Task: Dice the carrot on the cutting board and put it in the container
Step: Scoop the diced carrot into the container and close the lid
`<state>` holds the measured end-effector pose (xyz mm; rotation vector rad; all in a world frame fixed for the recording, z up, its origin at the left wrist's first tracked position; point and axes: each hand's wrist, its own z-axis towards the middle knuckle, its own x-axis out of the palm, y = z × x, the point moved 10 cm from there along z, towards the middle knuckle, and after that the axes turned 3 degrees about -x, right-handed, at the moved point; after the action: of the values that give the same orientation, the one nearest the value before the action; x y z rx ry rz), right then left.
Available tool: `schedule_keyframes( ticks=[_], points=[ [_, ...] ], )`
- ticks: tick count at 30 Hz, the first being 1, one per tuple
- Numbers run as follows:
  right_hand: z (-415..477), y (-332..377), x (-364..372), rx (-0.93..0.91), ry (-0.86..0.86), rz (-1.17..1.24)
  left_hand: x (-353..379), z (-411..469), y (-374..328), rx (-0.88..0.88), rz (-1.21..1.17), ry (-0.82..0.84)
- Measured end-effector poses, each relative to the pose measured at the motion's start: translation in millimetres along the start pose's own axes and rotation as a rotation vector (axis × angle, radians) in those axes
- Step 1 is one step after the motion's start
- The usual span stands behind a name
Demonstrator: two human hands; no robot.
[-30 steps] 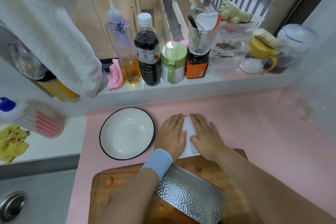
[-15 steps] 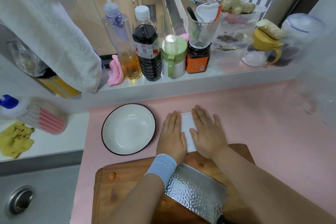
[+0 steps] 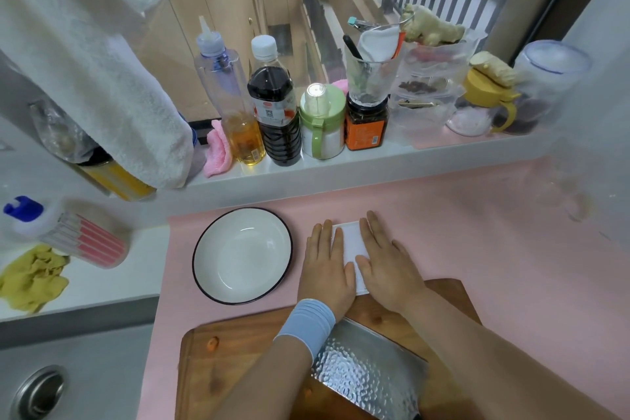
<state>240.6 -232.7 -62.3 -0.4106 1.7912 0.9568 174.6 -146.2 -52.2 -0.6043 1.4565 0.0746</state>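
Left grip (image 3: 325,269) flat, palm down, fingers straight and close together, pointing away from the body. Right grip (image 3: 387,266) just beside it in the same pose, thumbs near each other. Both forearms (image 3: 494,351) stretched forward from the lower edge, coming closer toward the wrists.

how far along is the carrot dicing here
Cutting looks finished or paused: the cleaver lies flat on the cutting board, with only small carrot bits showing. In hand: the left hand and right hand press flat on a white rectangular item. Left to do: the bowl is empty.
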Motion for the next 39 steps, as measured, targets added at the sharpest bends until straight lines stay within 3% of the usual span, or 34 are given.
schedule_keyframes(
  ticks=[5,11,19,25,29,34,39],
  points=[
    [-6,-2,1,-0.071,-0.020,0.059,-5,2,-2,0.059,-0.014,-0.018],
    [27,-3,-10,0.042,-0.009,-0.195,-6,41,7,0.057,0.056,-0.022],
    [74,-9,-24,0.079,-0.058,-0.289,-12,84,19,-0.001,0.088,-0.030],
    [49,3,-36,0.096,-0.282,-0.168,-17,73,21,-0.051,0.041,0.031],
    [-5,6,-51,0.128,-0.443,-0.050,-63,29,44,-0.110,-0.131,-0.120],
    [-80,27,-39,0.115,-0.191,-0.069,-115,-74,99,-0.199,-0.206,-0.492],
    [-154,35,-18,0.221,-0.035,-0.165,-106,-156,138,-0.336,-0.197,-0.491]
  ],
)
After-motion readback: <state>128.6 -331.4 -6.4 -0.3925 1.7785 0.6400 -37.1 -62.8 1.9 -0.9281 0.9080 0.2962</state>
